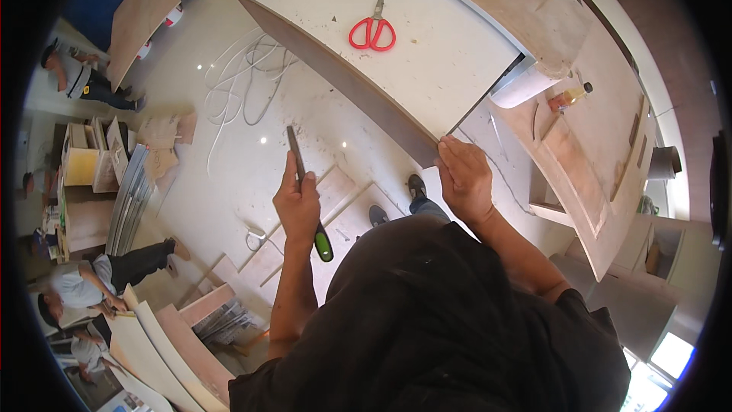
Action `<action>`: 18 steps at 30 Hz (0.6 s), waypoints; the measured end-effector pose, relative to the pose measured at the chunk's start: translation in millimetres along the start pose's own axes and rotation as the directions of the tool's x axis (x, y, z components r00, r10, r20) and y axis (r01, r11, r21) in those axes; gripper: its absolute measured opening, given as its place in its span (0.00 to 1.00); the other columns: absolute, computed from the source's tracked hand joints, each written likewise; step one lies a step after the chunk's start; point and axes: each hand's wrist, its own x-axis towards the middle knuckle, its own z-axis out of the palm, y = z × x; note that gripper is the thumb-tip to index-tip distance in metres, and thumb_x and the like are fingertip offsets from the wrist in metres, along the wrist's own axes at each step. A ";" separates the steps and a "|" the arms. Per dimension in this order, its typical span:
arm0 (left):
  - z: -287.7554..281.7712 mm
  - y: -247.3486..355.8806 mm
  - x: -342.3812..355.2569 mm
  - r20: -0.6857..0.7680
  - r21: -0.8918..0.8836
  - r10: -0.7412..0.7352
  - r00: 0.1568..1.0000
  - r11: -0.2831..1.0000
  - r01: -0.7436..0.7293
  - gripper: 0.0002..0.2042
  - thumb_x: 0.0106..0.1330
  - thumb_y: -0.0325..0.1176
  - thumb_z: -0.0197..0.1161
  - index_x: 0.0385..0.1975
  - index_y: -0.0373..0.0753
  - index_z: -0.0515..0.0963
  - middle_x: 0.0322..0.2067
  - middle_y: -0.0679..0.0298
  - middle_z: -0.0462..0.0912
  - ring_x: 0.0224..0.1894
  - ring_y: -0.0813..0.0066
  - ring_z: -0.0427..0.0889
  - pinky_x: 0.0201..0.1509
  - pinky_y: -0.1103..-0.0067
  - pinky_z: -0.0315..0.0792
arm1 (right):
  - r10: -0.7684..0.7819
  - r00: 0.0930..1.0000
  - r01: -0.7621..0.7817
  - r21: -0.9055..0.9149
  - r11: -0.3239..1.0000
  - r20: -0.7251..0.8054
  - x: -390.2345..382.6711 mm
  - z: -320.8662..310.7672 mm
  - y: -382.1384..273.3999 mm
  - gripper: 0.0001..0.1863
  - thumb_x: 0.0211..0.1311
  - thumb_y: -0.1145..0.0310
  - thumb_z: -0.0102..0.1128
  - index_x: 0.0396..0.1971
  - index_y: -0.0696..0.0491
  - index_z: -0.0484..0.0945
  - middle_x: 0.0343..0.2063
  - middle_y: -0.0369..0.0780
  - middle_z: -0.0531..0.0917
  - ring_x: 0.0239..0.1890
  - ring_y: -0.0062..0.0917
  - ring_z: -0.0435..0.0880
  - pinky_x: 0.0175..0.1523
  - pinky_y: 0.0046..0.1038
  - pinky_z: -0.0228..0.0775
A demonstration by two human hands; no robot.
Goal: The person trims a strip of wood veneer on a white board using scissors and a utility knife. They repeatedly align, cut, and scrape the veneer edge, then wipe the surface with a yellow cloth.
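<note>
My left hand (296,206) is closed around a file with a long dark blade (296,149) and a green and black handle (323,244). The blade points away from me, apart from the work. At the near corner of a white-topped panel (427,69), the fingers of my right hand (467,183) are pressed together on its brown edge strip (343,84). Red-handled scissors (372,29) lie on the white surface, among small dark scraps.
Loose white cable (248,80) coils on the floor. Wooden boards (328,191) lie by my feet. A bottle (570,97) stands on the wooden bench (557,145) at right. Metal channels (128,198) lean at left, near a co-worker (91,278); another person (84,76) is farther off.
</note>
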 end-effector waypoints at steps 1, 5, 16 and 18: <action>4.8 9.0 5.2 0.028 -0.003 0.036 0.999 0.999 -0.036 0.29 0.73 0.26 0.60 0.74 0.33 0.66 0.22 0.72 0.74 0.23 0.87 0.69 0.28 0.83 0.68 | 0.005 1.000 -0.005 -0.010 1.000 -0.019 4.8 2.0 -1.3 0.15 0.55 0.80 0.69 0.45 0.62 0.84 0.44 0.49 0.87 0.50 0.43 0.87 0.56 0.39 0.76; 16.6 25.2 29.2 0.061 -0.046 0.097 0.993 0.995 -0.094 0.31 0.74 0.26 0.59 0.76 0.32 0.62 0.23 0.69 0.76 0.24 0.86 0.71 0.29 0.83 0.69 | 0.053 0.999 -0.053 -0.027 0.998 0.002 31.3 7.5 -10.7 0.12 0.55 0.81 0.70 0.41 0.58 0.86 0.37 0.44 0.87 0.41 0.42 0.86 0.48 0.39 0.77; 19.7 87.7 140.1 0.031 0.062 0.199 0.980 0.978 -0.200 0.28 0.73 0.27 0.58 0.74 0.37 0.68 0.24 0.69 0.78 0.24 0.84 0.75 0.30 0.82 0.73 | -0.064 0.969 0.029 0.148 0.989 0.238 116.5 56.2 12.1 0.03 0.51 0.79 0.62 0.26 0.57 0.79 0.27 0.44 0.77 0.33 0.41 0.78 0.40 0.40 0.72; 15.7 95.5 159.6 0.022 0.067 0.173 0.985 0.982 -0.174 0.28 0.74 0.27 0.59 0.74 0.38 0.68 0.24 0.69 0.77 0.24 0.84 0.75 0.30 0.82 0.74 | -0.067 0.971 0.017 0.211 0.977 0.231 141.8 75.9 9.1 0.03 0.50 0.80 0.59 0.24 0.56 0.76 0.29 0.45 0.77 0.35 0.41 0.77 0.43 0.40 0.72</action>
